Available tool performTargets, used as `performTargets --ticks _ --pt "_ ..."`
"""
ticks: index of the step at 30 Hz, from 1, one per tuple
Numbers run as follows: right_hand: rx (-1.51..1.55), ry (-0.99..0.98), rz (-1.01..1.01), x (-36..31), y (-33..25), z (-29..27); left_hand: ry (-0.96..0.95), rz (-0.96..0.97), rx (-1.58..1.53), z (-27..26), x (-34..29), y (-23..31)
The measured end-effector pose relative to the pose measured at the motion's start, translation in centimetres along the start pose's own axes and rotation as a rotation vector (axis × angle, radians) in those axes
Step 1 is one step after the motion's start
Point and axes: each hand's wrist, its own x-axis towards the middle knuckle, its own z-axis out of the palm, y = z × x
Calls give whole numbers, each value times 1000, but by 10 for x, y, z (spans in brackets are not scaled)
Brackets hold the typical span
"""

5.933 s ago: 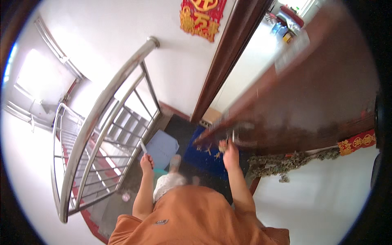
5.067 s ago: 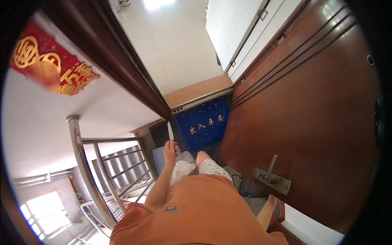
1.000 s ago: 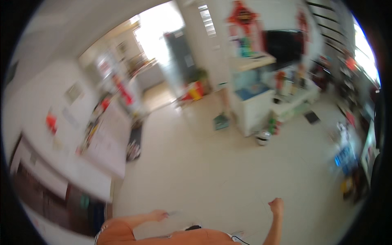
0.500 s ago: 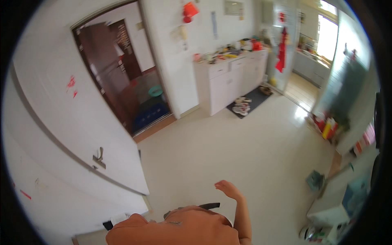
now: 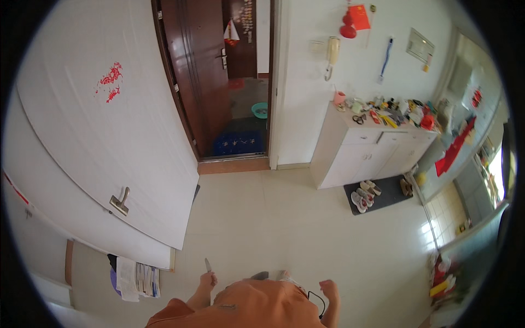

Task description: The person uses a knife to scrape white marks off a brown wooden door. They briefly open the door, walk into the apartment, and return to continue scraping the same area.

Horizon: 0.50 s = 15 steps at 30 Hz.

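**Knife in the left hand, on the near side of the cabinet**

From where I stand, the white cabinet (image 5: 350, 158) is the easiest thing to steer by, with left and right as the person faces it. The person, in an orange top (image 5: 262, 303), is on the pale tiled floor (image 5: 284, 218), well short of the cabinet and off to its left.

The two hands are apart, one on each side of the body. The left hand (image 5: 208, 280) is closed around a knife (image 5: 207, 264), its pale blade pointing forward and up. That knife is to the left of the cabinet, well apart from it. The right hand (image 5: 328, 287) is nearer the cabinet's side of the room, fingers curled in; I can't tell whether anything is inside them. A black cord (image 5: 315, 293) loops just beside it.

Left of the cabinet a brown door (image 5: 197, 65) stands open, with a blue mat (image 5: 238, 143) at its threshold and a teal basin (image 5: 260, 110) past that. Farther left of the cabinet is a white door (image 5: 104, 126). Shoes (image 5: 366, 197) sit on a dark mat (image 5: 391, 191) at the cabinet's foot, small clutter (image 5: 391, 112) covers its top, and a telephone handset (image 5: 333, 52) hangs on the wall above its left end.
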Motion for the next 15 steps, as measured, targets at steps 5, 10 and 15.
performTargets --ticks 5,10,15 --pt "137 6 129 252 -8 -119 102 -34 -304 100 5 11" --pt "-64 -58 -197 466 -104 -198 114 102 -309 104 -5 20" --pt "301 14 -403 576 -249 -203 503 -36 -391 98 13 -5"
